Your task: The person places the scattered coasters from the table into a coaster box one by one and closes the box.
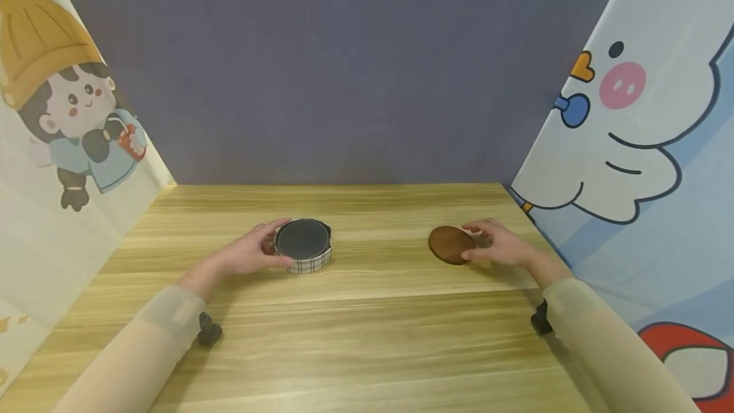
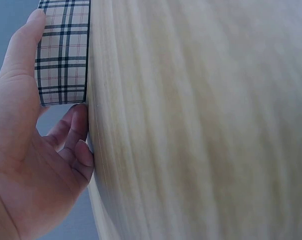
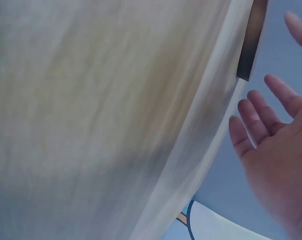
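Observation:
On the left of the wooden table (image 1: 367, 336) sits a low round box (image 1: 304, 239) with a dark top and a plaid side. My left hand (image 1: 252, 250) holds it from the left, thumb along the near side and index finger at the far edge. In the left wrist view, the thumb lies against the plaid side (image 2: 63, 55), and the lower fingers curl near the table. Farther right lies a flat round brown wooden disc (image 1: 452, 245). Around its right edge my right hand (image 1: 499, 247) spreads thumb and fingers. The right wrist view shows those fingers apart from the disc (image 3: 252, 42).
A dark grey panel (image 1: 344, 69) stands along the table's far edge. Cartoon-printed panels flank it, a child in a yellow hat (image 1: 51, 50) on the left and a white bird (image 1: 648, 101) on the right. Both wrists carry small black devices.

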`<state>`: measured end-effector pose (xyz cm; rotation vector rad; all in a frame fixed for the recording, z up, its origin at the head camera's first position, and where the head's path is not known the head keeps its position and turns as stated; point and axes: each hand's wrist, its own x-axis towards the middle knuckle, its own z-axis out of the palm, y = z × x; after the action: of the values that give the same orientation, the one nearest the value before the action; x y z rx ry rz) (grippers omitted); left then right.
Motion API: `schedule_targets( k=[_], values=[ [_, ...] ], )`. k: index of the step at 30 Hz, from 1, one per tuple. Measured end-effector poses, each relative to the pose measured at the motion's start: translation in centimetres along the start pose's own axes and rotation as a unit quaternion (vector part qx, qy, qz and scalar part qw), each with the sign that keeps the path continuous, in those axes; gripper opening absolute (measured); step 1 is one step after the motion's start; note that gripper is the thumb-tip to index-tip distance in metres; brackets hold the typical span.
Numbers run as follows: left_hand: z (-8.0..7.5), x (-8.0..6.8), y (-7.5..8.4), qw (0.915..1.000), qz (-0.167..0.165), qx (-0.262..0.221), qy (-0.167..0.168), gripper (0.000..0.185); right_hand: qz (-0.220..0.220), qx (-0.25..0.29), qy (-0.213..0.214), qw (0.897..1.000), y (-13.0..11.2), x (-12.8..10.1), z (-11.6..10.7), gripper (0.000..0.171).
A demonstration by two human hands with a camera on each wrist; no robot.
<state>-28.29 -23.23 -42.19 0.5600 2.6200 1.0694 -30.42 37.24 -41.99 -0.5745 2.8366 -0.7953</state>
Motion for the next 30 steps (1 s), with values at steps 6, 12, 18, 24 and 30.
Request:
schedule_targets(
  k=[6, 12, 18, 24, 30],
  values=[
    [0.0, 0.0, 0.0, 1.0000, 0.000, 0.000, 0.000, 0.106, 0.012, -0.019, -0.030, 0.999, -0.5, 0.8, 0.3, 0.100],
    [0.0, 0.0, -0.1, 1.0000, 0.000, 0.001, 0.001, 0.107, 0.012, -0.052, -0.033, 0.998, -1.0, 1.9, 1.1, 0.108],
    [0.0, 0.0, -0.2, 1.0000, 0.000, 0.005, 0.004, 0.106, 0.008, -0.073, -0.037, 0.997, -1.5, 2.8, 1.4, 0.110],
    [0.0, 0.0, -0.2, 1.0000, -0.003, 0.006, 0.006, 0.106, 0.008, -0.085, -0.051, 0.995, -2.1, 3.2, 1.4, 0.110],
    [0.0, 0.0, -0.1, 1.0000, -0.002, 0.006, 0.004, 0.107, 0.002, -0.094, -0.047, 0.994, -2.4, 3.2, 1.6, 0.108]
  ],
)
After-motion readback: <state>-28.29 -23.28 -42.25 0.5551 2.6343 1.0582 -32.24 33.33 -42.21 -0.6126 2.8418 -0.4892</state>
